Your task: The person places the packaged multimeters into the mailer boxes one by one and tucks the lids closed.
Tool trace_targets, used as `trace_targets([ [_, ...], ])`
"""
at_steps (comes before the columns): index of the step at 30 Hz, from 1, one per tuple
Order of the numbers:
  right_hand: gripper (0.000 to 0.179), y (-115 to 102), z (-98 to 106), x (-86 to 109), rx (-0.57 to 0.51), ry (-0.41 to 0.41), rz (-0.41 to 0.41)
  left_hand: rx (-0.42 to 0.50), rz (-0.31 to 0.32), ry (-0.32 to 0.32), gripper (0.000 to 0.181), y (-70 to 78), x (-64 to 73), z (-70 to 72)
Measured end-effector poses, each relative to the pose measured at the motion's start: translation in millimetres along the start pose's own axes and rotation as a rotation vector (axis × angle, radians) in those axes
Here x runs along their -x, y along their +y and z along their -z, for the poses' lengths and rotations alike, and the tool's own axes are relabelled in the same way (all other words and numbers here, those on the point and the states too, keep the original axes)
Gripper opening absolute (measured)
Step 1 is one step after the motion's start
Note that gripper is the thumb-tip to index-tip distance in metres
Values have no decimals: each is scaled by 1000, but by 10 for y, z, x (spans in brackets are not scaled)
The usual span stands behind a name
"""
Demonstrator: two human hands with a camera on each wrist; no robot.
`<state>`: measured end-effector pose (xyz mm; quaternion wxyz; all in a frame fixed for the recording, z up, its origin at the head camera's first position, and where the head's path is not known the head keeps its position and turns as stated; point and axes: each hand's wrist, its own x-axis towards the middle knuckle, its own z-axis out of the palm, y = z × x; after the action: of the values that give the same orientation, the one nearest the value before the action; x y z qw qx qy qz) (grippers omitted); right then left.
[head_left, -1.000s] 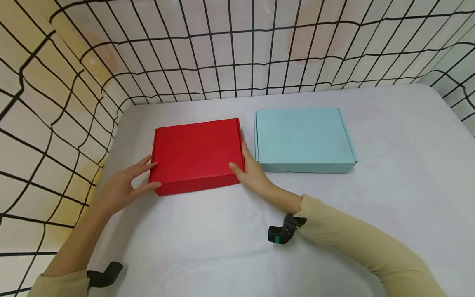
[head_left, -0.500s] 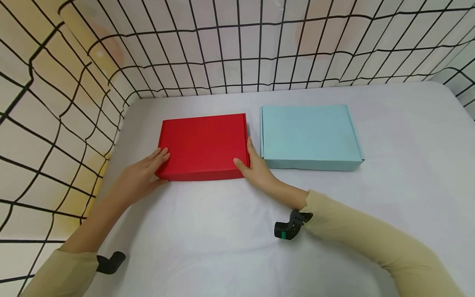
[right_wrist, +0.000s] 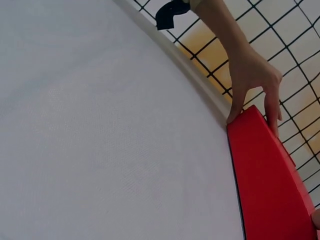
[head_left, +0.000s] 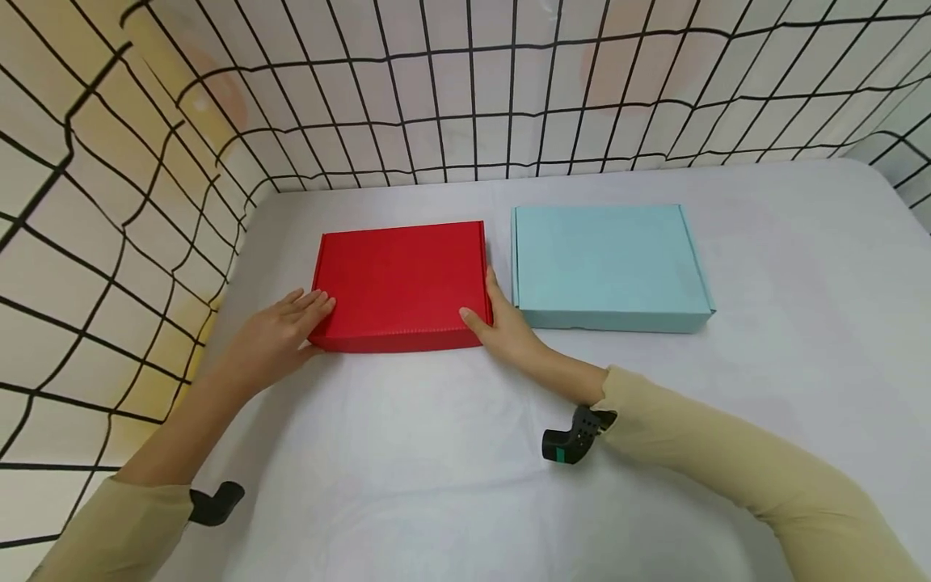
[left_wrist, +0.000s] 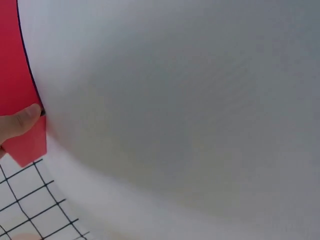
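Note:
A flat red cardboard box [head_left: 403, 279] with a closed lid lies on the white-covered table. My left hand [head_left: 272, 339] grips its near left corner, fingers over the lid and thumb low at the front. In the right wrist view the left hand [right_wrist: 252, 80] spans that corner between thumb and fingers. At the box's right side my right hand [head_left: 512, 327] holds on, thumb on the lid's near edge, fingers along the side wall. The fingers' undersides are hidden there. Just right of that hand lies a closed light blue cardboard box [head_left: 604, 263], a narrow gap from the red one.
Black wire mesh [head_left: 473, 105] rises along the back and left of the table [head_left: 436, 469]. White table surface stretches in front of both boxes and to the right. Each wrist carries a small black camera [head_left: 570, 440].
The red box's near left corner has swung away from me, so its front edge lies straighter beside the blue box. My left fingers have moved onto the lid. The head view has shifted slightly.

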<state>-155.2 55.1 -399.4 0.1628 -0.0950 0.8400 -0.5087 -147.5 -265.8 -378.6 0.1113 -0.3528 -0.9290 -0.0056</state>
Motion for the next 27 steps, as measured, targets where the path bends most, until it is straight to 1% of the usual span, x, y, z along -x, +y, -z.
trace_targets([
  [3,81,5,2,-9,4,-6,-7,-35,-19,-71,66,26,-41,53],
  [6,81,18,-2,-21,3,-9,-13,-60,-20,-152,64,45,-102,113],
  [8,81,28,-8,-30,2,-4,-13,-79,-13,-180,61,49,-127,144],
  [11,81,47,-14,-40,2,-1,-5,-98,2,-177,57,62,-120,152],
  [14,80,66,-19,-45,-3,4,1,-96,26,-145,53,89,-84,123],
  [16,79,77,-26,-43,0,3,-2,-84,44,-129,54,112,-54,103],
  [18,79,82,-39,-47,3,8,-1,-67,74,-118,55,135,-39,97],
  [20,79,78,-51,-44,14,20,9,-58,104,-117,53,158,-48,111],
  [21,78,75,-56,-42,34,33,31,-61,123,-122,51,170,-65,123],
  [24,80,38,-60,-20,93,70,121,-34,217,-145,39,224,-163,184],
  [27,77,-24,-45,-4,134,91,218,45,324,-157,33,275,-309,256],
])
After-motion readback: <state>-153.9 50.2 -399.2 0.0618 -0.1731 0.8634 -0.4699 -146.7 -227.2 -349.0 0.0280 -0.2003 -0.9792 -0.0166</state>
